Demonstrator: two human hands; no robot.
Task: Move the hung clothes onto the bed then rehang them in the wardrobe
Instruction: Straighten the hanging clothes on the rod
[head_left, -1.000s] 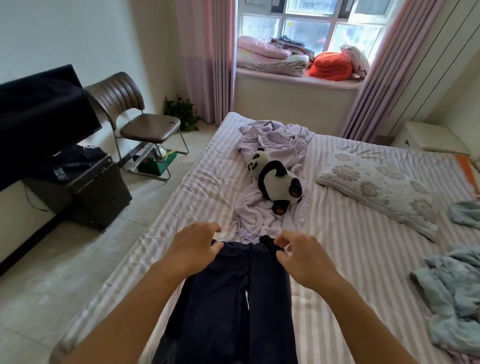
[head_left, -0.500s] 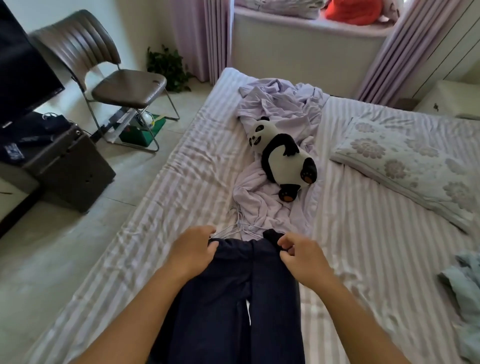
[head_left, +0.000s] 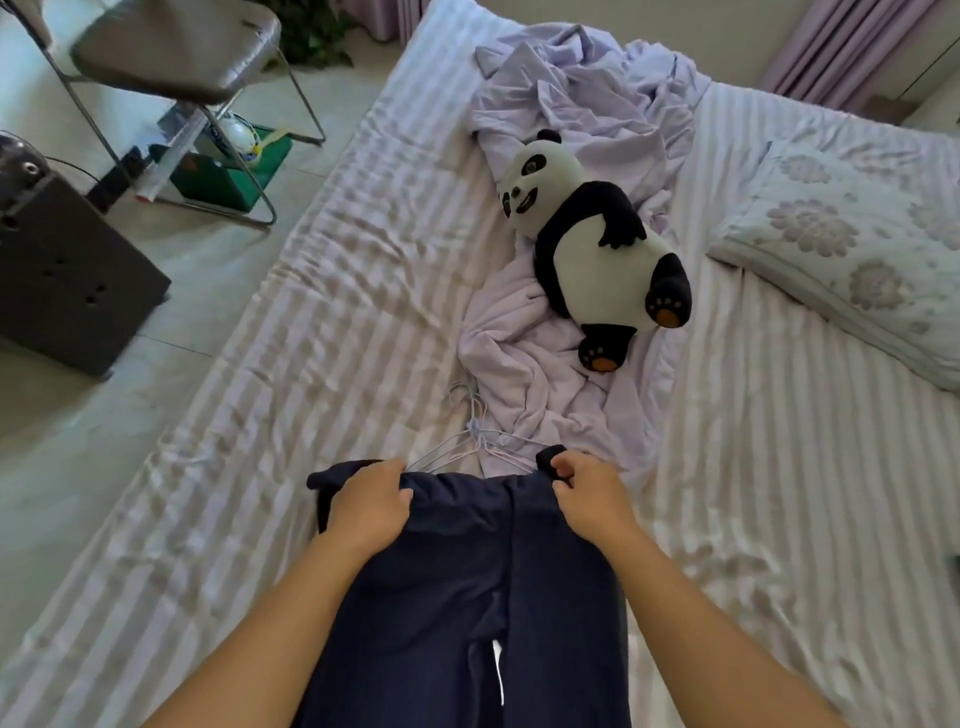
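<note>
A dark navy garment (head_left: 467, 582) lies flat on the striped bed (head_left: 332, 364), running from the bottom edge up to the middle. My left hand (head_left: 366, 506) grips its top left corner, fingers curled into the cloth. My right hand (head_left: 584, 491) pinches the top right corner. A thin pale wire hanger (head_left: 467, 447) sticks out from the garment's top edge between my hands, its hook pointing away from me. The wardrobe is out of view.
A crumpled lilac garment (head_left: 545, 374) lies just beyond the hanger, with a panda plush (head_left: 592, 244) on it. A floral pillow (head_left: 852, 260) sits at the right. Left of the bed are a brown chair (head_left: 171, 47) and a dark cabinet (head_left: 67, 275).
The camera has tilted down and moved closer to the bed. My hands have spread the garment's top corners a little wider, and the hanger now shows more plainly.
</note>
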